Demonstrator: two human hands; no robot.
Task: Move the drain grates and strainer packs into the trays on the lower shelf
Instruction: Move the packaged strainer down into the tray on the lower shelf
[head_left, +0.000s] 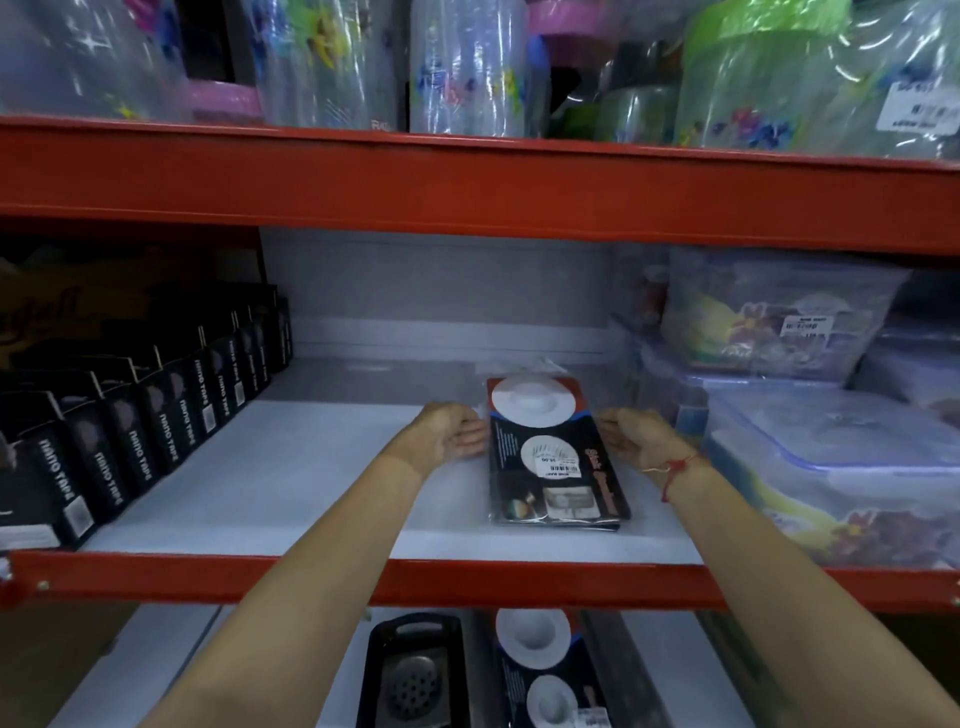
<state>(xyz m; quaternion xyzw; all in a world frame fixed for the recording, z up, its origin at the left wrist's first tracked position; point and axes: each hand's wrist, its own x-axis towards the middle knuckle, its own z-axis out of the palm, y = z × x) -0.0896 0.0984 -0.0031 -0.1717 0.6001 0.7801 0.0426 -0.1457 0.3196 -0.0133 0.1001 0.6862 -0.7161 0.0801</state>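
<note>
Strainer packs, a flat plastic-wrapped stack of black-and-red cards with white discs (556, 452), lie on the white middle shelf (291, 467), long axis running away from the person. Left hand (449, 434) and right hand (631, 434) bracket the stack's sides, open, equally near. Black boxes left of it read "nano tape" (140, 415).

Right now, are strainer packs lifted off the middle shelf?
No, the strainer packs lie flat on the white shelf, with both hands at their side edges.
</note>
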